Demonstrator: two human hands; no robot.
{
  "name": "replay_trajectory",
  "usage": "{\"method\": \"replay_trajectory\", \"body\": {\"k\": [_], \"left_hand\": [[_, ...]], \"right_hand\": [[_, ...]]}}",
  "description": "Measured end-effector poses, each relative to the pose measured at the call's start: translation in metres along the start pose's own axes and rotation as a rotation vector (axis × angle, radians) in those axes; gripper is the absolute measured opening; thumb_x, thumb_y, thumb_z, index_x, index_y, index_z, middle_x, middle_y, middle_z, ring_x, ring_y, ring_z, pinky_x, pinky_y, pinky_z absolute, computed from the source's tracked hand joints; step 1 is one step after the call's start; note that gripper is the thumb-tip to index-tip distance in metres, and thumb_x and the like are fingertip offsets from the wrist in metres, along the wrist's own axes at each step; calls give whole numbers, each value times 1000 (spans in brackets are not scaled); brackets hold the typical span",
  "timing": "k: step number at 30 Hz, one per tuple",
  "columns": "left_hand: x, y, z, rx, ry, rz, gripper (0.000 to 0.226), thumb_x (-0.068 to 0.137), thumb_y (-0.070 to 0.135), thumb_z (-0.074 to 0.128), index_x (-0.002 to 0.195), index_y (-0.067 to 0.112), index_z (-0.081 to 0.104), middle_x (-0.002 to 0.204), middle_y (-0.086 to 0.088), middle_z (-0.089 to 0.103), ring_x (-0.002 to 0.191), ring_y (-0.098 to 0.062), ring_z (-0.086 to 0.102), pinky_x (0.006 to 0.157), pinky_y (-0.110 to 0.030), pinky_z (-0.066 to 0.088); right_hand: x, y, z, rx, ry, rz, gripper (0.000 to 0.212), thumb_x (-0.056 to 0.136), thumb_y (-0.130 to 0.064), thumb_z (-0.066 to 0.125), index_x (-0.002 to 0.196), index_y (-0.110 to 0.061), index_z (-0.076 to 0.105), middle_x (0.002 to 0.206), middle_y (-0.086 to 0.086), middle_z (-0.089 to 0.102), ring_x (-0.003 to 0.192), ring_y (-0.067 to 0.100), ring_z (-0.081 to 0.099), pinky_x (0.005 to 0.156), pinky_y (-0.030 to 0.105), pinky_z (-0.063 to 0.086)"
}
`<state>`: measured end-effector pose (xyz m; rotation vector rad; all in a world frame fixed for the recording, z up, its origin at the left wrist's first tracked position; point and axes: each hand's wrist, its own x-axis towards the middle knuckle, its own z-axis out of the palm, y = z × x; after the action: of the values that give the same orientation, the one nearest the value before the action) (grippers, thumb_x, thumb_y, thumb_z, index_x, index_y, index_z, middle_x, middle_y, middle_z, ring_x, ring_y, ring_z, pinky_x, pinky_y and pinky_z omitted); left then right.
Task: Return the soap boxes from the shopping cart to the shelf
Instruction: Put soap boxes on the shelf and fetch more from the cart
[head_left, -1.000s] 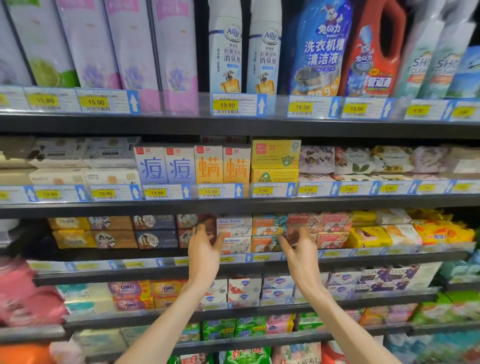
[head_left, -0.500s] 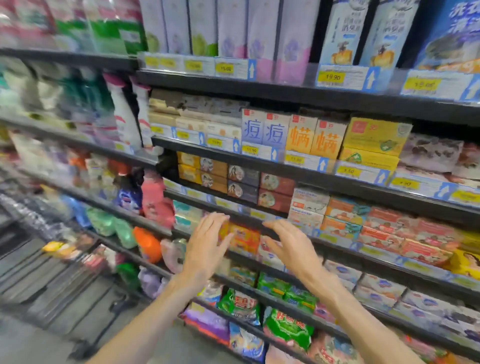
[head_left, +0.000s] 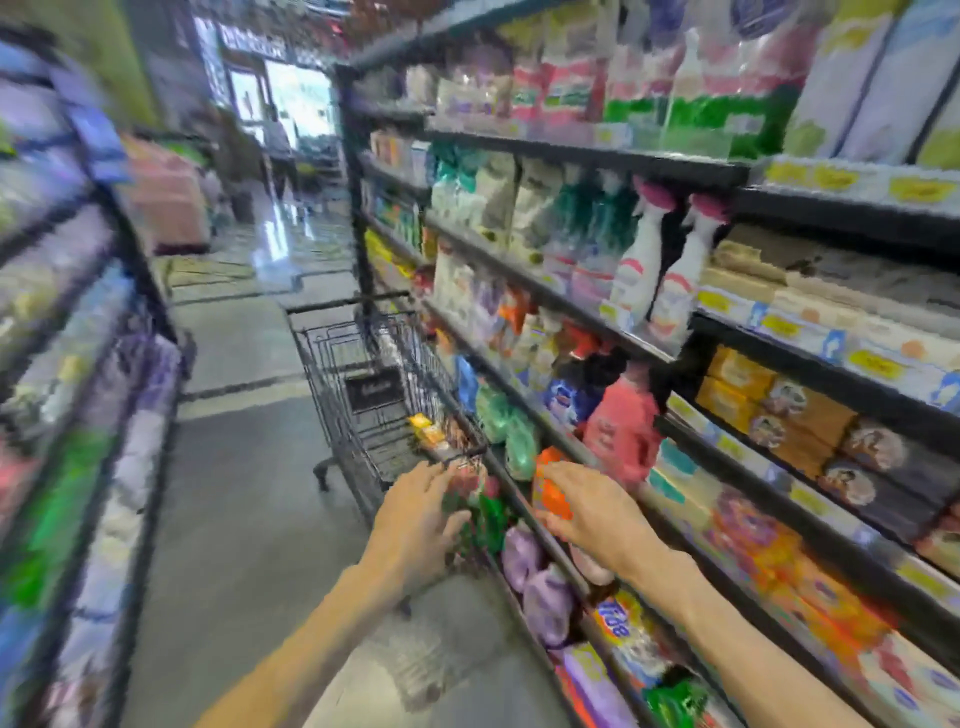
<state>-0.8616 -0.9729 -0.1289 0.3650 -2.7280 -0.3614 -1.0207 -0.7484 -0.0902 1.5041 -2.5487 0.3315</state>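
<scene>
Small yellow and orange soap boxes (head_left: 427, 428) lie in the black wire shopping cart (head_left: 363, 374), which stands beside the dark metal shelf (head_left: 779, 447). Near the cart, both hands, left (head_left: 421, 525) and right (head_left: 597, 514), are spread and hold nothing.

The shopping cart (head_left: 374, 384) is black wire with a black sign on it, and the boxes (head_left: 431, 434) inside look yellow and orange, pretty blurry though. Shelf frames (head_left: 571, 301) are black with yellow price tags (head_left: 878, 364). Two white spray bottles (head_left: 667, 265) have pink tops. There's a pinkish-red jug (head_left: 621, 423), purple pouches (head_left: 540, 582), green bags (head_left: 511, 431), tan and brown soap boxes (head_left: 769, 410). Floor (head_left: 234, 493) is grey.
</scene>
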Motion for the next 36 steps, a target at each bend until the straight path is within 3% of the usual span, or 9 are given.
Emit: {"method": "replay_trajectory", "body": {"k": [5, 9, 15, 18, 21, 24, 29, 34, 36], "left_hand": [[2, -122, -38, 124, -13, -68, 70, 89, 61, 44, 132, 10, 62, 134, -11, 63, 127, -35, 57, 102, -47, 50], [10, -207, -71, 130, -60, -169, 87, 85, 70, 23, 147, 14, 47, 151, -8, 47, 143, -33, 39, 116, -49, 36], [24, -322, -98, 172, -35, -242, 76, 89, 63, 31, 137, 11, 57, 140, -12, 59, 134, -36, 52, 108, -51, 44], [42, -370, -105, 154, -23, -292, 80, 89, 66, 28, 143, 12, 52, 147, -11, 53, 139, -35, 46, 113, -48, 40], [70, -417, -102, 159, -25, -327, 81, 90, 67, 26, 149, 14, 45, 154, -9, 45, 145, -32, 38, 118, -45, 34], [108, -467, -92, 175, -45, -349, 72, 96, 62, 38, 152, 17, 38, 158, -7, 38, 149, -29, 31, 121, -43, 28], [189, -538, -79, 180, -69, -357, 88, 86, 72, 17, 153, 18, 38, 158, -6, 38, 148, -27, 31, 121, -41, 28], [286, -592, -71, 151, -90, -319, 69, 99, 59, 40, 156, 22, 30, 162, -1, 31, 152, -22, 23, 124, -37, 21], [322, -609, -65, 116, -96, -293, 69, 99, 61, 37, 156, 23, 30, 162, 1, 30, 151, -20, 23, 124, -36, 22]], "right_hand": [[111, -71, 39, -16, -42, -134, 68, 87, -63, 49, 134, -14, 58, 128, 8, 64, 113, 26, 64, 95, 36, 54], [195, -128, 65, 0, -49, -182, 75, 88, -66, 48, 146, -20, 44, 141, 2, 54, 127, 22, 53, 106, 35, 45], [305, -198, 105, 34, -77, -237, 77, 91, -66, 44, 154, -24, 29, 154, -5, 38, 140, 14, 37, 116, 32, 33], [359, -219, 128, 54, -84, -258, 77, 92, -66, 47, 154, -26, 27, 155, -5, 38, 140, 14, 36, 117, 32, 33], [414, -229, 155, 77, -100, -270, 78, 91, -66, 47, 155, -27, 24, 156, -5, 36, 142, 12, 34, 118, 29, 30], [472, -232, 177, 86, -104, -281, 77, 93, -64, 46, 156, -28, 21, 159, -7, 31, 144, 11, 29, 119, 27, 22], [580, -218, 211, 114, -146, -246, 77, 94, -63, 46, 156, -27, 20, 160, -5, 29, 145, 14, 28, 119, 28, 22], [684, -192, 239, 68, -188, -228, 77, 94, -61, 47, 156, -24, 23, 158, -2, 32, 145, 17, 30, 119, 30, 24], [711, -178, 247, 56, -193, -197, 76, 93, -62, 48, 155, -24, 25, 157, -2, 34, 144, 17, 32, 119, 31, 26]]}}
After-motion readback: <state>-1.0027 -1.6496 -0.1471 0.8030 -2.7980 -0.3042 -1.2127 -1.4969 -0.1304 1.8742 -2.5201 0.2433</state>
